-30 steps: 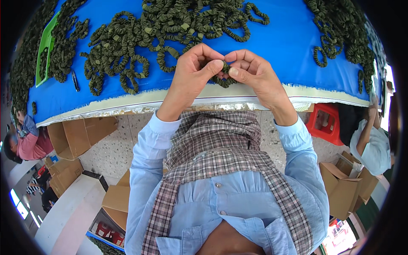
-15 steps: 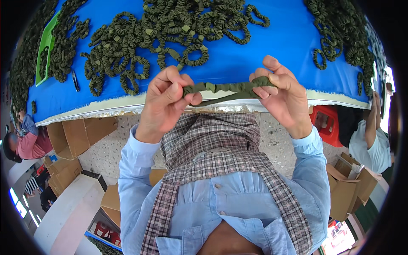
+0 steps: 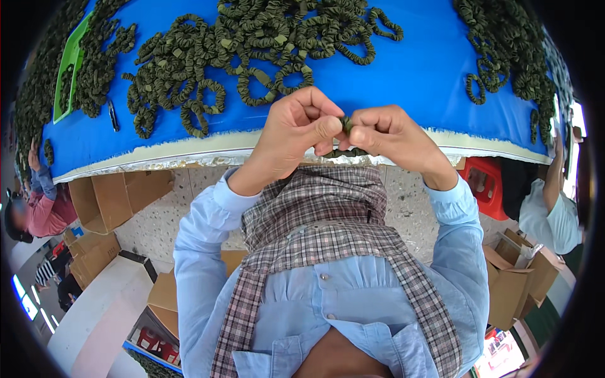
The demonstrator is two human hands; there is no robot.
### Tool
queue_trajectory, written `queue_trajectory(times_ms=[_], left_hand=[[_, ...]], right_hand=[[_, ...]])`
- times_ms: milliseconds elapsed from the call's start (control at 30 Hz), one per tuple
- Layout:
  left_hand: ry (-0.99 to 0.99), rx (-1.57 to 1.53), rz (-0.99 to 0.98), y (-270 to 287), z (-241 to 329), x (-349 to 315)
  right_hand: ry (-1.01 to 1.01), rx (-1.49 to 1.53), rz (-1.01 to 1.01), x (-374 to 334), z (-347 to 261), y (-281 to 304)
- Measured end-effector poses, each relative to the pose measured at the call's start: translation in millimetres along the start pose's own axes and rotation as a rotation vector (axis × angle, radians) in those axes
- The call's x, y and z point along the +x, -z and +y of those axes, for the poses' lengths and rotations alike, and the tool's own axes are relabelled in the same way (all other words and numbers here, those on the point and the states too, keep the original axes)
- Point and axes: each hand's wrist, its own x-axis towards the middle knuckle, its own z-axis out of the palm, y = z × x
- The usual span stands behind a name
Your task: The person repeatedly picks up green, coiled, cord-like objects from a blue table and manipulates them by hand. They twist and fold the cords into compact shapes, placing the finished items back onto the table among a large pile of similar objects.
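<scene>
Though near table edge [image 3: 208, 146], hands [image 3: 293, 137] [image 3: 398, 138] uncrowded

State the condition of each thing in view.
Left hand: pinching held band
Right hand: pinching the same band
Held band: ruffled, partly hidden
Loose bands: heaped on blue cloth
Green tray: some bands inside
Right cardboard box: flaps open

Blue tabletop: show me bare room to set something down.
The widest bare patch lies between the middle heap of green loops and the right pile, beyond the right hand. A smaller one is at front left, between the slim dark tool and the pale front edge. Crowded: the heap, the pile and around the green tray.
</scene>
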Motion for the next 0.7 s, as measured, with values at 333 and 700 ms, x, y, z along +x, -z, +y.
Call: queue_trajectory(times_ms=[333,700], left_hand=[[0.144,0.037,-0.125,17.8,31.3,-36.6],[-0.121,0.166,-0.001,6.1,-4.1,-4.2]], right_hand=[[0.098,0.664,0.213,-25.4,1.5,-10.9],[0.154,0.142,0.377,3.8,10.7,-25.1]])
